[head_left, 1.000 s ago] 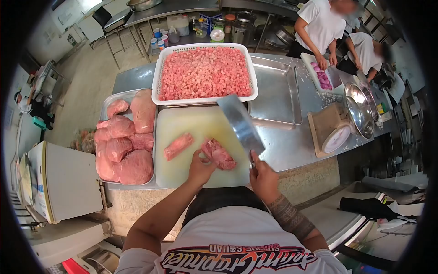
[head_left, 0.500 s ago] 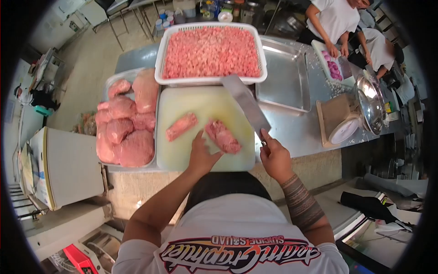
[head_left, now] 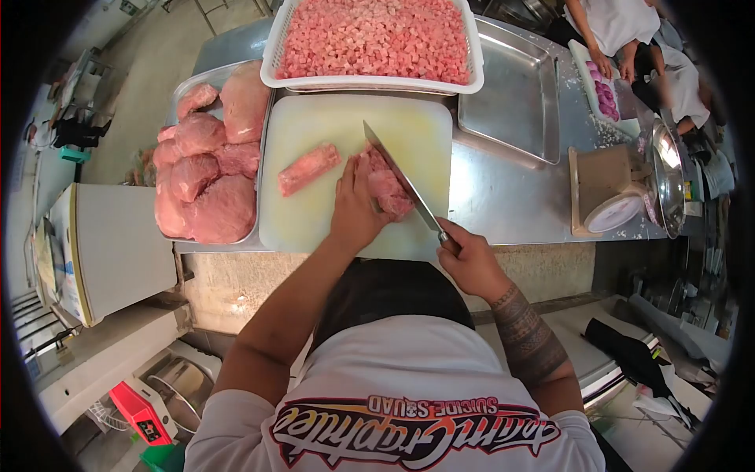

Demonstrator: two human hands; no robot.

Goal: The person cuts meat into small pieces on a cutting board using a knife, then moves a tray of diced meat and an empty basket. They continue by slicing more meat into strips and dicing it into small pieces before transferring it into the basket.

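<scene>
My right hand [head_left: 470, 258] is closed around the handle of a broad-bladed kitchen knife [head_left: 403, 179]. Its blade slants up and left, lying along the right side of a piece of raw meat [head_left: 384, 187] and partly covering it. My left hand [head_left: 359, 208] grips that piece from the left, fingers along its side and thumb near its lower end. To the left of my fingers lies a second strip of raw meat [head_left: 309, 169]. Both pieces rest on a white cutting board [head_left: 314, 224] with yellowish stains.
A metal tray [head_left: 255, 214] of large meat chunks stands left of the board. Behind it is a white basket [head_left: 370, 83] heaped with diced meat. Rightward are a steel tray [head_left: 507, 102] and a scale [head_left: 609, 193]. Another person's hands work over purple onions [head_left: 604, 101] at the far right.
The knife has swung from beyond the board's right side to over the right-hand meat piece, its blade turned edge-down. My left hand has closed in on that piece. The view has tilted downward.
</scene>
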